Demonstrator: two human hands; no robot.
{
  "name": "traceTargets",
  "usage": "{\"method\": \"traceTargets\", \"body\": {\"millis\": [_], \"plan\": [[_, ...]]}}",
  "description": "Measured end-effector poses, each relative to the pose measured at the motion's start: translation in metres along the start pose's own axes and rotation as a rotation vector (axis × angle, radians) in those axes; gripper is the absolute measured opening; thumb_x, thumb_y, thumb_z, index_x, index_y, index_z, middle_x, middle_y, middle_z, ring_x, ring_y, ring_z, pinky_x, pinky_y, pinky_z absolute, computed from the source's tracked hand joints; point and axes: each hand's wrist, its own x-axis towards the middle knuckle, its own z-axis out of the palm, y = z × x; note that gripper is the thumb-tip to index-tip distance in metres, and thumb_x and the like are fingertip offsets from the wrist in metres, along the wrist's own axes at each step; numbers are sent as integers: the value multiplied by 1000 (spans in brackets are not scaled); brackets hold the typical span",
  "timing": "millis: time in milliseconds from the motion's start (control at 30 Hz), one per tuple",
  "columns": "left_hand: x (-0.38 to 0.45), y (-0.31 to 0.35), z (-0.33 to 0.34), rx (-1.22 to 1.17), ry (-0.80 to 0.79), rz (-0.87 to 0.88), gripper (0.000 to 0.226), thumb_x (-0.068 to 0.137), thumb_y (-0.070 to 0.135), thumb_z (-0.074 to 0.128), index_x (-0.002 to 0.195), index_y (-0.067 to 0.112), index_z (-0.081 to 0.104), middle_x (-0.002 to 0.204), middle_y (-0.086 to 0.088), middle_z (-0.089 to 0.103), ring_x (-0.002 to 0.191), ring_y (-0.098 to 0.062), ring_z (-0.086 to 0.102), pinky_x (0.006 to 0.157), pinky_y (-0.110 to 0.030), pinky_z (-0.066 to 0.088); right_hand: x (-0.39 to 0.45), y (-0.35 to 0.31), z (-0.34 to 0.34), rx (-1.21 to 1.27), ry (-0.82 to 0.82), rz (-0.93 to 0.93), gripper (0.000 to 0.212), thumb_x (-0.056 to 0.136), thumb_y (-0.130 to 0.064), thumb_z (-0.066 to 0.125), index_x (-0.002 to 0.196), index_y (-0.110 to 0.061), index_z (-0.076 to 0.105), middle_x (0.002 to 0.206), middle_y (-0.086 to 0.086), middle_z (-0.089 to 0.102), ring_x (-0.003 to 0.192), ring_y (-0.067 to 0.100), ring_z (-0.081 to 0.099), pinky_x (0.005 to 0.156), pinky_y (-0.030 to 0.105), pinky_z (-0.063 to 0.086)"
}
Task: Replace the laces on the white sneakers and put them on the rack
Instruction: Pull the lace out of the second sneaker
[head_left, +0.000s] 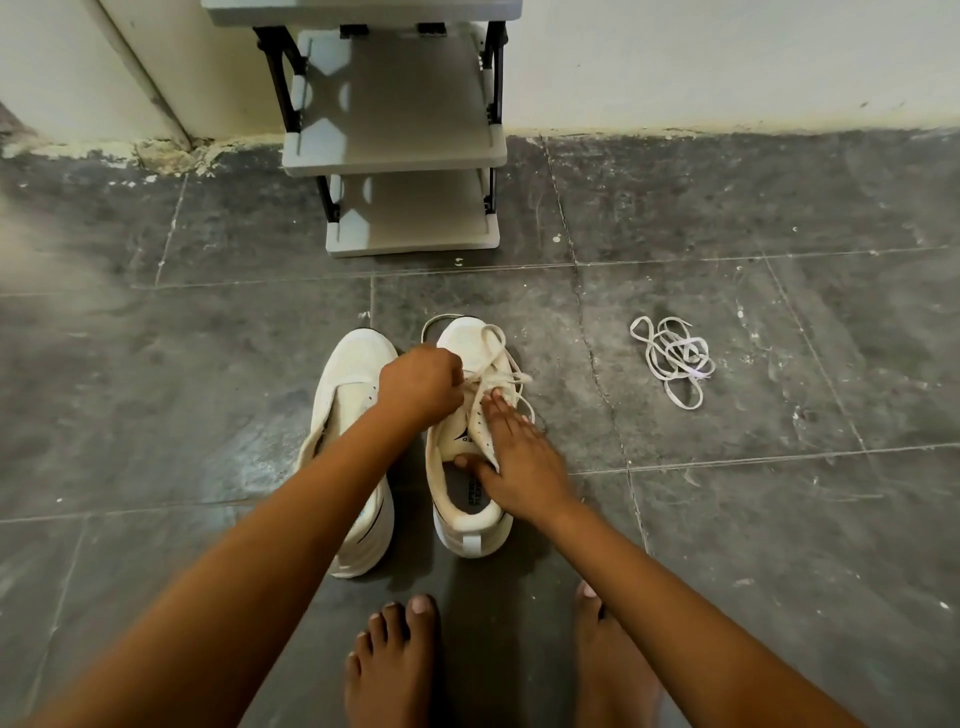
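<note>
Left hand (421, 384) is curled into a fist over the laced part of the right-hand sneaker (470, 441), pinching the lace (496, 358) near the eyelets; exactly which strand it holds is hidden under the knuckles. Right hand (514, 452) lies flat with straight fingers along that shoe's right flank, thumb hooked at the collar edge, steadying it against the floor.

Right-hand sneaker stands upright on the dark tile floor (727, 519), toe pointing far, its lace loose and looping over the toe. Left-hand sneaker (353, 415) sits just beside it, touching or nearly so, and shows no lace from this angle. A loose pile of white laces (672, 358) lies on the floor well to the right. Grey shoe rack (410, 156) stands far, against the wall, shelves bare where visible. Bare feet at near edge.

Handling, judged: lace is limp, flat and light, so pinch it close to the eyelet and draw along its length. Shoe is light with a soft upper; hold it by the collar or heel, otherwise it will likely slide on the tile.
</note>
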Motion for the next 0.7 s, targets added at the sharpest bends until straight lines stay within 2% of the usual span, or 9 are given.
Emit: {"method": "traceTargets", "body": {"millis": [67,133,200,300,400,467,533,600,700], "plan": [[1,5,4,50,62,-10,21,88,12,54,104,11,67,109,-10,59,96,-29,60,69,-33,43,1,0,0,-2,-8,5,80,94,-51,41,151,-12,1,159,5,0,147,14,1,116,25,1],[3,8,1,-8,44,-1,19,87,10,56,100,7,69,104,-12,64,93,-29,62,70,-32,45,1,0,0,8,-8,10,79,94,-52,41,151,-12,3,159,4,1,146,14,2,116,25,1],[2,8,-12,-290,-43,42,10,85,12,64,89,5,70,91,-12,68,82,-24,62,69,-28,48,2,1,0,5,-2,8,78,94,-52,41,151,-13,4,159,4,2,146,15,4,116,26,3],[-16,12,-48,-937,-207,107,11,83,8,69,73,9,64,68,-3,59,58,-8,51,49,-14,44,1,2,-1,-12,-19,11,77,94,-52,39,151,-14,3,159,4,2,146,18,4,116,29,8],[-20,7,-60,-1169,-155,112,11,82,10,68,73,12,63,62,2,57,51,-3,49,46,-11,39,0,2,-1,-11,-19,14,78,94,-53,39,151,-15,3,159,3,1,146,19,5,116,30,8],[-14,5,-52,-991,-101,93,4,82,15,70,83,13,66,70,4,60,58,-4,52,50,-12,41,1,1,-1,-13,-24,17,79,94,-54,39,151,-15,2,159,3,1,146,18,4,116,29,6],[-4,-1,-33,-524,-116,99,23,81,20,72,103,15,69,91,1,63,79,-13,58,66,-20,46,2,0,0,-23,-22,18,79,94,-54,39,151,-14,3,159,4,2,146,17,4,116,28,4],[2,-4,-14,-128,-114,92,29,81,23,70,110,18,68,109,-3,62,97,-21,59,80,-29,47,2,-1,-1,-30,-18,19,79,94,-54,39,151,-14,2,159,4,4,146,16,4,116,27,3],[-1,4,2,52,9,13,21,86,17,58,105,14,67,112,-9,55,96,-27,60,73,-33,45,1,-1,-1,-23,-11,15,79,94,-53,39,151,-13,3,159,4,5,146,16,5,116,27,2]]}}
